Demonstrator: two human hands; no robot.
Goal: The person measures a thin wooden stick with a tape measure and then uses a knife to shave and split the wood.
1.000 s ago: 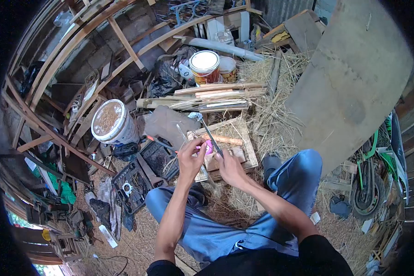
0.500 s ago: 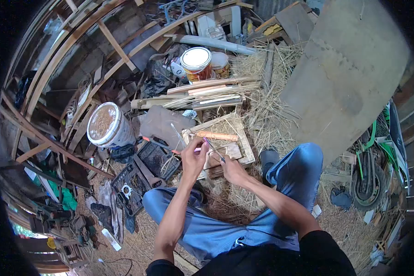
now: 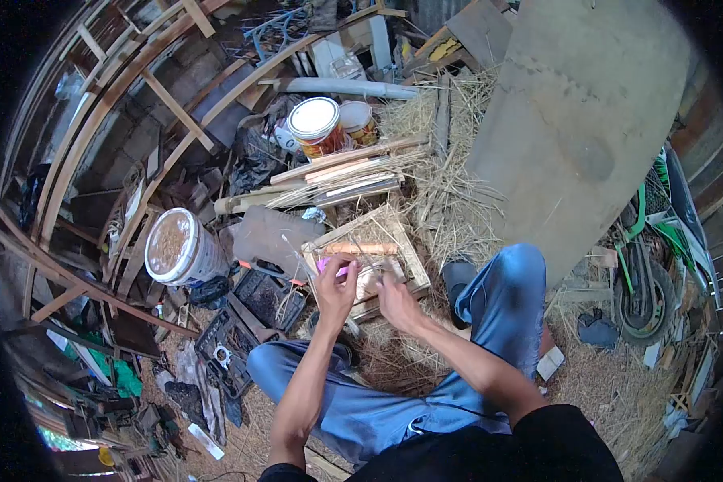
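My left hand (image 3: 336,296) is over the left side of a shallow wooden frame box (image 3: 417,259), thumb and fingers pinched on a small bright purple object (image 3: 323,266) whose kind does not show clearly. To its right, my right hand (image 3: 399,307) is closed, with its fingertips pointing toward the left hand. Whatever it grips is thin and mostly hidden by the fingers. Between and beyond the hands, an orange-brown wood strip (image 3: 360,249) lies across the box, with pale wood pieces lower down. A thin pale stick (image 3: 290,243) slants up beside the left hand.
Left of the box lie an open black tool case (image 3: 222,345) and a bucket (image 3: 171,249). Behind are stacked wood strips (image 3: 353,175) and a lidded paint bucket (image 3: 314,120). A large board (image 3: 574,120) leans at right, near a green motorbike (image 3: 641,265). Straw covers the floor.
My hands have come slightly lower against the box, and more of the purple object shows at the left fingers. The whole view has shifted a little, with the surroundings moving left.
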